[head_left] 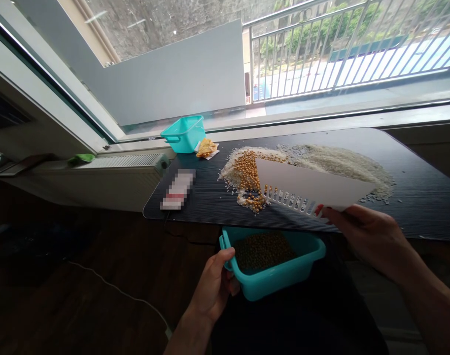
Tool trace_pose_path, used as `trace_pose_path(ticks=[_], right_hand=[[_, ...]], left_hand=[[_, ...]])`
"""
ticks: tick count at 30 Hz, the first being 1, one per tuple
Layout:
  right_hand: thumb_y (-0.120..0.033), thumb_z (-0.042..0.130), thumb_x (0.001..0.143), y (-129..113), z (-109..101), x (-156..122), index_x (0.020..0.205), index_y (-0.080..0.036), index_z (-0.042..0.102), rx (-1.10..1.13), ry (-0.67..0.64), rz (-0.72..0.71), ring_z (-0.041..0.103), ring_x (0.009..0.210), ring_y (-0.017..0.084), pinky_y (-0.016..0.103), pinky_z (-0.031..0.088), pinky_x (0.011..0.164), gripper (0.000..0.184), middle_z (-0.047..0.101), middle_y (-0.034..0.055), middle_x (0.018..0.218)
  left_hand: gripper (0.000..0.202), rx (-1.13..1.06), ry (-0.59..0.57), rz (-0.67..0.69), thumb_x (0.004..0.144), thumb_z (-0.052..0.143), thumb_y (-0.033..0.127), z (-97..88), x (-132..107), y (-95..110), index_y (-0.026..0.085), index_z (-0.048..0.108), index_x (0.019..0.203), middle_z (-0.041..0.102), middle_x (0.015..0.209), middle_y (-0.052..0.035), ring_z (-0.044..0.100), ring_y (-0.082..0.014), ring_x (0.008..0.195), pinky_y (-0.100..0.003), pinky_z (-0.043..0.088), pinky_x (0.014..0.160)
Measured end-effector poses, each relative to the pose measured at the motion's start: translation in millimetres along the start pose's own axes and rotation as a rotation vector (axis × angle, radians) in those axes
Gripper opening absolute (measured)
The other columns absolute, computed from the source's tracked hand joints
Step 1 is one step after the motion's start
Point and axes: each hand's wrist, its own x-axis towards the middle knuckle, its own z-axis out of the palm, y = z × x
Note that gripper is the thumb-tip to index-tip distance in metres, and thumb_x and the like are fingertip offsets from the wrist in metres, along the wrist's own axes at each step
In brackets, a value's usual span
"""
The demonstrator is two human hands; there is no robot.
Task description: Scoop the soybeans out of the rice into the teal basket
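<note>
My left hand (214, 286) grips the left rim of a teal tub (284, 278) held below the table's front edge; the tub holds a layer of brownish beans (263, 250). My right hand (365, 231) is closed on the end of a white slotted scoop (313, 190), tilted over the dark tabletop (424, 197). The scoop's slotted edge rests against a heap of yellow beans (247, 177) mixed with white rice. A wider spread of white rice (339, 162) lies behind the scoop.
A second teal tub (184, 133) stands at the table's back left, with a yellow crumpled cloth (207, 147) beside it. A small blurred packet (178, 189) lies at the left of the table. A radiator (117, 162) and window sill run along the left; a white cable (117, 293) crosses the floor.
</note>
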Motion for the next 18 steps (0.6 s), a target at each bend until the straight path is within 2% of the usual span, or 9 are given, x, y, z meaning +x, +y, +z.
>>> trace_pose_path(ticks=[10, 14, 18], right_hand=[[-0.047, 0.061, 0.069, 4.7, 5.6, 7.3, 0.079, -0.018, 0.072, 0.009, -0.061, -0.028, 0.065, 0.076, 0.021, 0.031, 0.05, 0.071, 0.032, 0.073, 0.0041, 0.078], [-0.049, 0.063, 0.063, 6.2, 3.8, 4.3, 0.075, -0.02, 0.073, 0.044, -0.084, -0.04, 0.065, 0.07, 0.021, 0.032, 0.052, 0.066, 0.032, 0.073, 0.0027, 0.072], [-0.047, 0.065, 0.058, 3.8, -2.0, -2.6, 0.071, -0.024, 0.073, 0.073, -0.037, -0.029, 0.066, 0.068, 0.021, 0.032, 0.054, 0.067, 0.027, 0.073, 0.0001, 0.069]], left_hand=[[0.039, -0.007, -0.017, 0.002, 0.066, 0.068, 0.042, 1.0, -0.3, 0.2, 0.018, 0.042, 0.05, 0.036, 0.041, 0.0078, 0.036, -0.0056, 0.033, -0.019, 0.025, 0.035], [0.038, -0.011, -0.012, 0.002, 0.065, 0.069, 0.042, 0.9, 0.1, -0.6, 0.018, 0.043, 0.051, 0.037, 0.041, 0.0077, 0.036, -0.0054, 0.033, -0.019, 0.023, 0.035], [0.039, -0.015, -0.026, 0.008, 0.065, 0.069, 0.042, 1.0, 1.1, -1.0, 0.018, 0.042, 0.05, 0.036, 0.04, 0.0078, 0.036, -0.0056, 0.032, -0.019, 0.023, 0.034]])
